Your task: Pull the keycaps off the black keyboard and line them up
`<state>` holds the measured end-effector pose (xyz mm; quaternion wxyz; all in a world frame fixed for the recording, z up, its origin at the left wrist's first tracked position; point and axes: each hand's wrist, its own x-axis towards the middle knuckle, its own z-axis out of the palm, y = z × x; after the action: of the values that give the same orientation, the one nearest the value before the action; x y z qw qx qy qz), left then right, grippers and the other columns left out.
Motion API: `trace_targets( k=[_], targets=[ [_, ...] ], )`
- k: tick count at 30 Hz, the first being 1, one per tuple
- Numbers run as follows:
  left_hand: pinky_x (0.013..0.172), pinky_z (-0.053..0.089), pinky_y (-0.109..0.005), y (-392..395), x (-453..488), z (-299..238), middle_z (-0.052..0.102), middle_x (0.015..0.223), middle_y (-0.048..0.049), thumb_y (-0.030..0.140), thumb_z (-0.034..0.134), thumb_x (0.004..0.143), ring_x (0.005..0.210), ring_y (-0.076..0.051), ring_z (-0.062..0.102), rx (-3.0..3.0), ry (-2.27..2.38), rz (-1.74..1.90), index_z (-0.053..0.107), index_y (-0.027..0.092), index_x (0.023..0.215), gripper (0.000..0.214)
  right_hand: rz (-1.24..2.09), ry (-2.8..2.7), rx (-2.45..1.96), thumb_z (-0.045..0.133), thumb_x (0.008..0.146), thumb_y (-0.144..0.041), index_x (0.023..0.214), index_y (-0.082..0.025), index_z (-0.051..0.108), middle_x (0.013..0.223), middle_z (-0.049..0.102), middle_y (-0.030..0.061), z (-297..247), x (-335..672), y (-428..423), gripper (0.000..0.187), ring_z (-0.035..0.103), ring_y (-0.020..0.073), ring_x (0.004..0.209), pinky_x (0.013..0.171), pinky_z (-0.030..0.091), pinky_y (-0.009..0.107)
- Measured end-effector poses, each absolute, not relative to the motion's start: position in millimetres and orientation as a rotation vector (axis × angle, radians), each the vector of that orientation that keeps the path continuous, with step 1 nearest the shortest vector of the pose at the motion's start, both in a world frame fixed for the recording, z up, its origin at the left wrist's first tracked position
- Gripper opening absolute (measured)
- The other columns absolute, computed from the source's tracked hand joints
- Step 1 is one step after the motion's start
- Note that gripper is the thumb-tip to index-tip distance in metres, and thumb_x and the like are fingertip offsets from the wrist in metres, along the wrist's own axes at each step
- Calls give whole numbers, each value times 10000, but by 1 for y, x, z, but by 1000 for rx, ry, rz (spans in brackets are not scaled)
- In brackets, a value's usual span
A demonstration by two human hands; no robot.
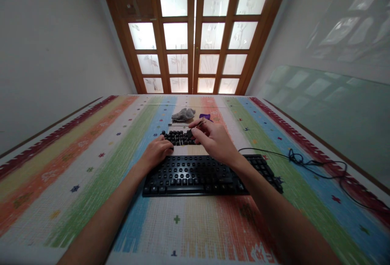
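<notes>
A black keyboard (185, 175) lies across the striped tablecloth, with many bare key sockets in its upper rows and caps along the bottom row. Behind it is a group of loose black keycaps (175, 138). My right hand (215, 139) is over the keyboard's back edge, its thumb and fingers pinched on a small black piece that looks like a keycap (190, 133). A thin brownish thing (201, 123) also shows at those fingers; its kind is unclear. At the keyboard's back left corner, my left hand (157, 151) is closed, with something dark at its fingertips.
A crumpled grey cloth (183, 115) and a small purple item (205, 116) lie beyond the keycaps. The black cable (300, 159) runs tangled toward the right edge. A glass panel (329, 106) leans by the right wall; wooden doors (195, 33) stand behind the table.
</notes>
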<state>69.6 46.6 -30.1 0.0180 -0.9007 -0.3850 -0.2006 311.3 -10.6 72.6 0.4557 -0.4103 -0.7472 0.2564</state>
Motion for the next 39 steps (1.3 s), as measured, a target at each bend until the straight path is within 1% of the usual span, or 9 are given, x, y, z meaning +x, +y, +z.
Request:
trace_targets(
  k=[3,6,11,15,21,27,31,35,39],
  targets=[
    [766,459,-339,50,69,-34,743,909,-30,108,631,858,830,-211,541,-2813,-1176,-655,731,195,853,133,633,-1852,-1016,518,904,-276,989,-138,658,749,637,25,74,311,-12,214,578,140,651,618,445,290],
    [770,473,-333,52,68,-38,724,936,-42,104,637,853,868,-211,554,-2801,-1172,-695,740,195,833,138,624,-1869,-1024,518,899,-277,984,-135,662,728,631,21,76,310,-13,219,566,135,628,606,432,288],
    [785,487,-338,52,69,-39,680,958,-62,127,657,856,908,-217,556,-2761,-1188,-736,744,185,835,107,619,-1873,-1013,515,900,-279,972,-138,666,720,627,18,78,309,-14,219,559,132,621,606,419,288],
    [812,488,-346,52,69,-38,668,964,-56,156,663,864,933,-219,555,-2764,-1216,-748,736,196,840,86,611,-1882,-1024,525,896,-274,963,-143,671,692,614,6,78,309,-14,208,552,129,611,603,410,282],
    [836,502,-370,50,69,-35,649,987,-58,177,654,867,963,-227,558,-2755,-1261,-716,708,196,913,74,626,-1902,-1023,518,905,-278,967,-140,670,712,625,12,77,308,-14,214,555,129,623,614,419,283],
    [839,508,-371,48,69,-33,634,1003,-56,198,696,838,978,-232,564,-2684,-1281,-719,676,205,973,137,663,-1963,-1024,527,904,-275,930,-144,672,716,651,19,76,307,-14,196,570,132,622,603,427,277],
    [843,499,-364,41,70,-28,626,964,-60,242,644,892,954,-223,569,-2652,-1286,-837,670,190,958,88,765,-2168,-1014,564,912,-279,877,-144,694,720,680,22,73,304,-17,192,605,133,646,610,429,257],
    [822,487,-341,24,71,-24,622,887,-53,279,547,958,886,-196,575,-2698,-1291,-986,678,180,894,177,803,-2405,-915,602,916,-260,900,-150,714,691,687,4,68,297,-23,157,601,126,631,606,414,240],
    [766,475,-318,8,69,-28,606,842,-44,294,534,962,836,-180,565,-2831,-1223,-940,688,176,842,228,718,-2581,-858,620,915,-263,856,-158,720,674,680,2,61,290,-25,157,572,119,599,597,385,244]
  ],
)
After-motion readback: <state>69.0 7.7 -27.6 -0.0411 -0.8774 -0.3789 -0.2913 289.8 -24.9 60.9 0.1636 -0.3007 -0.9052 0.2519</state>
